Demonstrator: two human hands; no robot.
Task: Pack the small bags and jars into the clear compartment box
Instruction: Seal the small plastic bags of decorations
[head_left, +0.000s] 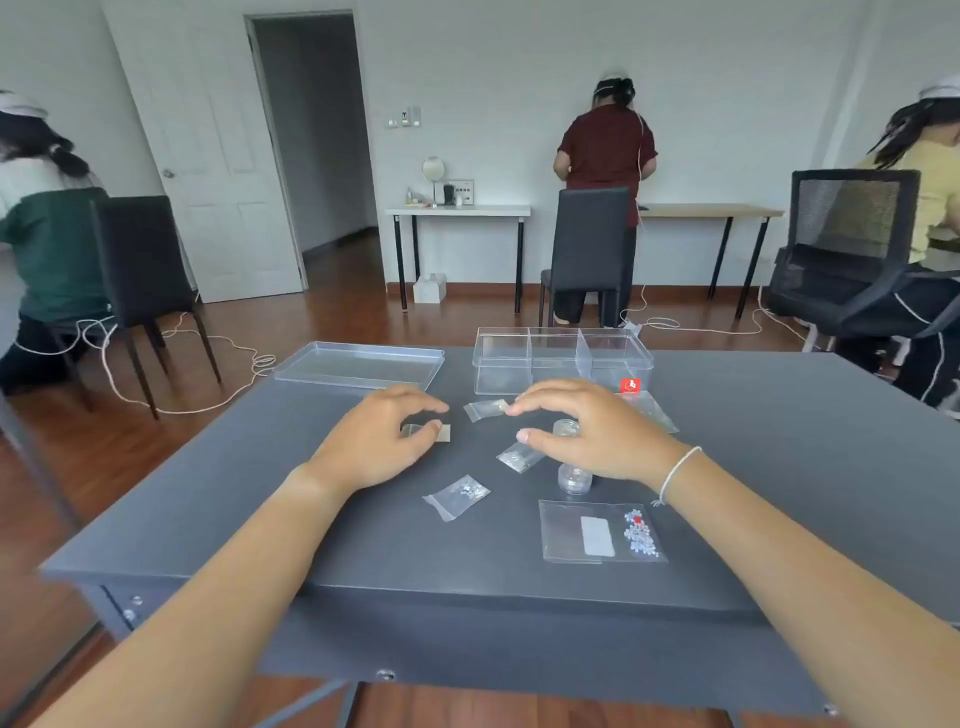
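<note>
- The dark grey flat desk (779, 415) holds all the things to pack.
- The clear plastic box with three compartments (563, 358) stands at the far edge of the desk, near the middle. It looks empty and nothing is packed yet.
- The flat clear plastic lid (358, 364) lies beside the box, closer to the far left corner.
- The left hand (379, 441) rests on the desk with the fingers curled. Its thumb and first finger pinch a small clear bag with a tan strip (428, 431) that lies flat on the desk.
- The right hand (592, 431) hovers with the fingers spread wide and holds nothing. Its fingertips almost touch a small clear bag (485, 409) lying in front of the box.
- A small round clear jar (565, 428) stands just under the right hand's palm. Another small round clear jar (574, 478) stands just below the right wrist.
- Two more little clear bags (457, 496) (519, 457) lie in the middle of the desk.
- A bigger clear bag with white snowflake shapes (602, 532) lies near the front edge.
- To do this step well, I think each hand should pinch its bag by one corner and lift it straight up.
- The bags are thin and slippery, so a firm pinch helps.
- Then drop them into one compartment, and keep the jars upright.
</note>
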